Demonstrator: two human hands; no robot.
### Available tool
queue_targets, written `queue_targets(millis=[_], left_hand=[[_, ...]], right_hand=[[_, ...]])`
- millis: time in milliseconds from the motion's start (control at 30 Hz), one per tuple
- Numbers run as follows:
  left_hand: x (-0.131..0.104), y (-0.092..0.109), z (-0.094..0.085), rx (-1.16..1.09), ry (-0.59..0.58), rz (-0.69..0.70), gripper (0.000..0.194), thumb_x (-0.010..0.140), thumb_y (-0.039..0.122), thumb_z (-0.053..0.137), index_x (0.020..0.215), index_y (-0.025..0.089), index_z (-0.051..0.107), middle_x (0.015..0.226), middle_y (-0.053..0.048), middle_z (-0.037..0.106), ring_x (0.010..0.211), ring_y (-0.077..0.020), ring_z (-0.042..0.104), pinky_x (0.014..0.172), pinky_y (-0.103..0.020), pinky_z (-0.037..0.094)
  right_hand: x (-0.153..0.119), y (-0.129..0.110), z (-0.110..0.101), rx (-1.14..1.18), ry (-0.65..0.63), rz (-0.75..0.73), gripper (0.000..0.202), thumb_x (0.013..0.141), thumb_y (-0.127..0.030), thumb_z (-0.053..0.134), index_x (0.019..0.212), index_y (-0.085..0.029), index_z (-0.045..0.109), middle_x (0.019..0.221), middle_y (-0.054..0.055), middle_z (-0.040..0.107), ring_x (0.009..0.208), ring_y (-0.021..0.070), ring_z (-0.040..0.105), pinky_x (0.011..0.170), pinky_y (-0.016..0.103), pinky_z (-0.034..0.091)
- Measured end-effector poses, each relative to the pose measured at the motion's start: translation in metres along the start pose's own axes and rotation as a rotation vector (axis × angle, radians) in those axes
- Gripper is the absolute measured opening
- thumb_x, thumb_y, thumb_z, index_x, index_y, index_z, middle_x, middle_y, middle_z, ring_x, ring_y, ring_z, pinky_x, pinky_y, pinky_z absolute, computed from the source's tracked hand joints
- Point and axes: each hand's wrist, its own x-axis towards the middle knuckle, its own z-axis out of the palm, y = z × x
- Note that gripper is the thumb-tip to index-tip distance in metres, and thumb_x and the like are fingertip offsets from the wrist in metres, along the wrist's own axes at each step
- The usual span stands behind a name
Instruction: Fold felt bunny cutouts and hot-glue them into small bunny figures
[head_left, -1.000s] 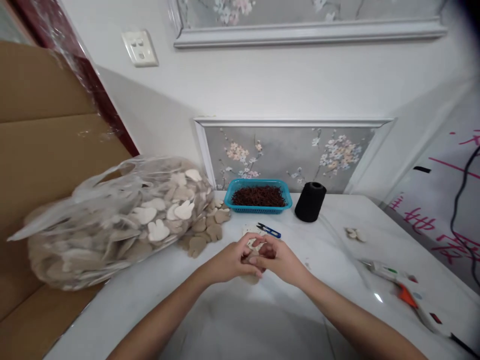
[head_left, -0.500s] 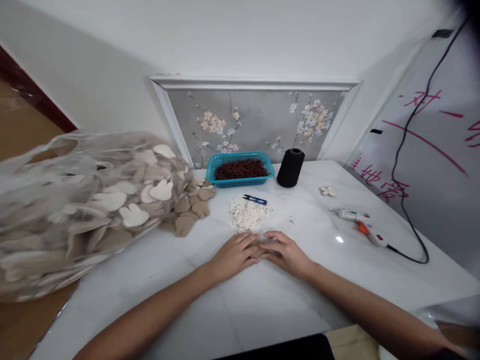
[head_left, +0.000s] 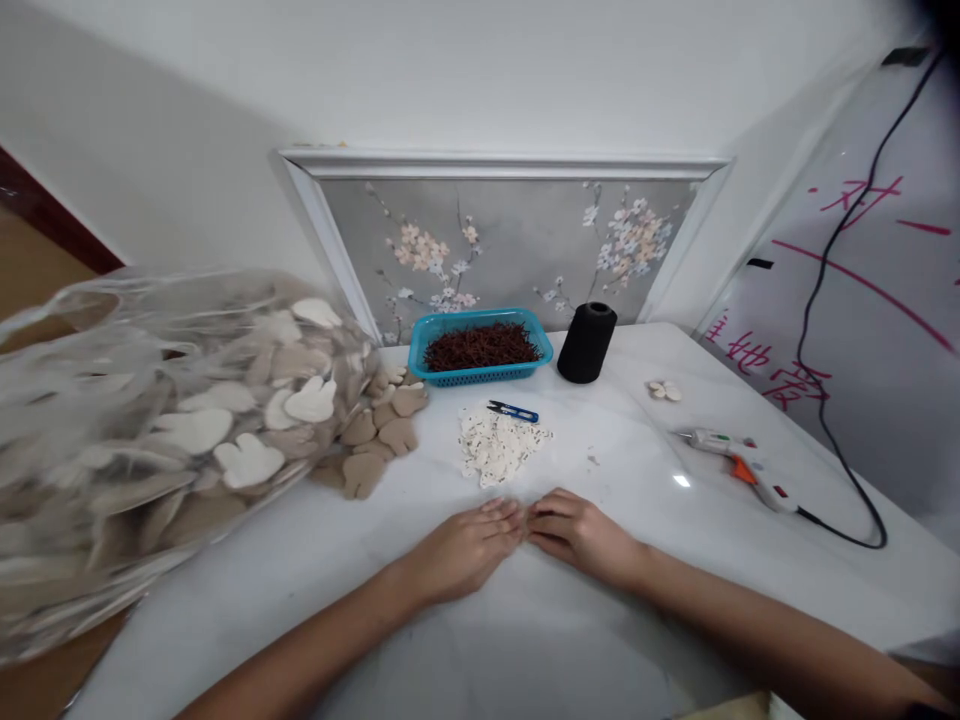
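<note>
My left hand rests low over the white table with its fingers pressed together. Facing it, my right hand is closed too, and the fingertips of both meet. Whatever they pinch, if anything, is too small or hidden to make out. Just beyond the fingers lies a heap of small white cut pieces with dark marks. Blue-handled thread snips rest on the far edge of that heap.
At left, a clear plastic bag bulges with white and beige padded shapes; several beige shapes lie beside it. A blue basket of dark red strands and a black thread cone stand behind. A corded glue gun and small white pieces lie right.
My hands have drawn nearer to me in the view, and their fingers have closed from a looser spread until the tips meet. The whole view has shifted slightly.
</note>
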Motion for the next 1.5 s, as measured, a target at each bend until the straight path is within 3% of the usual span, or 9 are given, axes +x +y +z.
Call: queue_targets(millis=[267, 467, 567, 767, 900, 1000, 1100, 1200, 1500], left_hand=[[0.005, 0.000, -0.007, -0.216, 0.019, -0.064, 0.032, 0.088, 0.024, 0.042, 0.112, 0.020, 0.063, 0.119, -0.003, 0.062, 0.117, -0.0144, 0.056, 0.113, -0.036, 0.039], [0.002, -0.010, -0.010, -0.606, 0.259, -0.662, 0.029, 0.088, 0.038, 0.045, 0.100, 0.021, 0.066, 0.103, -0.001, 0.068, 0.099, -0.0098, 0.063, 0.091, -0.023, 0.053], [0.005, -0.008, -0.010, -0.582, 0.326, -0.700, 0.031, 0.087, 0.040, 0.046, 0.099, 0.020, 0.066, 0.105, -0.004, 0.066, 0.102, -0.0119, 0.060, 0.091, -0.026, 0.051], [0.023, 0.017, -0.004, -0.318, 0.091, -0.717, 0.031, 0.076, 0.043, 0.061, 0.099, 0.023, 0.065, 0.103, -0.004, 0.060, 0.095, -0.0168, 0.057, 0.087, -0.032, 0.050], [0.029, 0.020, -0.006, -0.361, 0.067, -0.788, 0.038, 0.078, 0.041, 0.060, 0.111, 0.023, 0.059, 0.106, -0.003, 0.060, 0.096, -0.0157, 0.058, 0.085, -0.029, 0.051], [0.029, 0.012, -0.004, -0.328, 0.095, -0.662, 0.028, 0.083, 0.034, 0.055, 0.108, 0.023, 0.061, 0.110, -0.001, 0.062, 0.101, -0.0134, 0.058, 0.089, -0.028, 0.051], [0.027, 0.000, -0.002, -0.222, 0.083, -0.313, 0.024, 0.089, 0.028, 0.045, 0.093, 0.023, 0.068, 0.110, 0.002, 0.065, 0.106, -0.0107, 0.059, 0.097, -0.027, 0.049], [0.023, -0.013, -0.003, -0.115, 0.093, -0.026, 0.027, 0.090, 0.027, 0.043, 0.100, 0.022, 0.068, 0.113, 0.001, 0.065, 0.109, -0.0084, 0.060, 0.102, -0.023, 0.048], [0.023, -0.025, -0.005, 0.123, 0.249, 0.284, 0.028, 0.087, 0.019, 0.048, 0.112, 0.015, 0.061, 0.118, 0.000, 0.063, 0.118, -0.0103, 0.055, 0.103, -0.020, 0.046]], right_hand=[[0.009, 0.002, 0.012, 0.035, 0.035, 0.043, 0.008, 0.085, -0.012, 0.056, 0.079, -0.015, 0.059, 0.081, 0.004, 0.061, 0.080, 0.0155, 0.056, 0.073, 0.028, 0.050], [0.007, -0.005, 0.013, -0.225, -0.052, -0.009, 0.020, 0.085, -0.001, 0.040, 0.086, -0.013, 0.055, 0.081, 0.008, 0.056, 0.078, 0.0186, 0.049, 0.073, 0.032, 0.048], [0.007, -0.007, 0.017, -0.361, -0.074, -0.043, 0.027, 0.072, 0.005, 0.040, 0.087, -0.013, 0.054, 0.083, 0.009, 0.053, 0.078, 0.0203, 0.047, 0.076, 0.033, 0.047], [0.006, -0.003, 0.022, -0.344, -0.083, -0.019, 0.030, 0.068, 0.003, 0.043, 0.092, -0.013, 0.052, 0.087, 0.009, 0.053, 0.082, 0.0208, 0.045, 0.079, 0.033, 0.047], [0.004, 0.001, 0.019, -0.338, -0.066, -0.006, 0.029, 0.069, 0.004, 0.042, 0.093, -0.010, 0.053, 0.089, 0.010, 0.053, 0.085, 0.0212, 0.045, 0.079, 0.034, 0.047], [0.001, 0.004, 0.012, -0.333, -0.057, 0.011, 0.022, 0.074, 0.004, 0.042, 0.086, -0.010, 0.055, 0.085, 0.011, 0.054, 0.082, 0.0212, 0.046, 0.076, 0.034, 0.047], [-0.001, 0.008, 0.002, -0.170, -0.026, 0.018, 0.010, 0.089, -0.010, 0.047, 0.085, -0.013, 0.056, 0.084, 0.008, 0.058, 0.083, 0.0189, 0.050, 0.077, 0.032, 0.048], [-0.003, 0.012, -0.008, -0.021, -0.034, -0.001, 0.010, 0.088, -0.027, 0.058, 0.092, -0.017, 0.059, 0.089, 0.004, 0.062, 0.088, 0.0166, 0.055, 0.083, 0.031, 0.047], [-0.001, 0.007, -0.007, -0.004, 0.021, -0.035, 0.012, 0.089, -0.021, 0.055, 0.093, -0.017, 0.065, 0.091, 0.005, 0.064, 0.085, 0.0157, 0.056, 0.079, 0.029, 0.050]])
